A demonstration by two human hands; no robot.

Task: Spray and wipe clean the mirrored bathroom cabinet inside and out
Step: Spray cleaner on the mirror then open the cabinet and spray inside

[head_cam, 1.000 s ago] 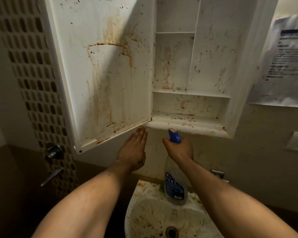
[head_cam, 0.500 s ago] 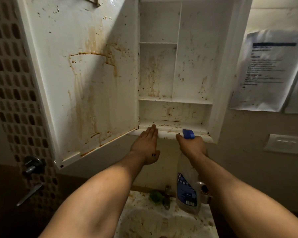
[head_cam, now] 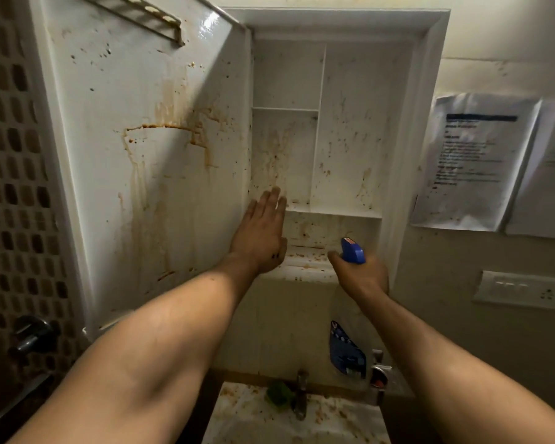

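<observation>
The mirrored cabinet [head_cam: 350, 123] hangs open on the wall, its white shelves and dividers speckled and streaked with brown grime. Its door [head_cam: 148, 187] is swung out to the cabinet's left, and the inner face shows a large rust-coloured run mark. The left hand [head_cam: 263, 232] is raised in front of the cabinet's lower left corner, beside the hinge edge, fingers straight and close together; whether it touches the surface cannot be told. The right hand [head_cam: 361, 277] grips the neck of the spray bottle [head_cam: 347, 349] just below the cabinet's bottom ledge. The bottle's blue trigger head [head_cam: 353, 251] rises in front of the lowest shelf. Beneath the cabinet sits a stained sink [head_cam: 343, 415] with a tap [head_cam: 302, 395]. To the cabinet's right, printed papers [head_cam: 474, 161] are stuck to the wall above a switch plate [head_cam: 519, 288].
</observation>
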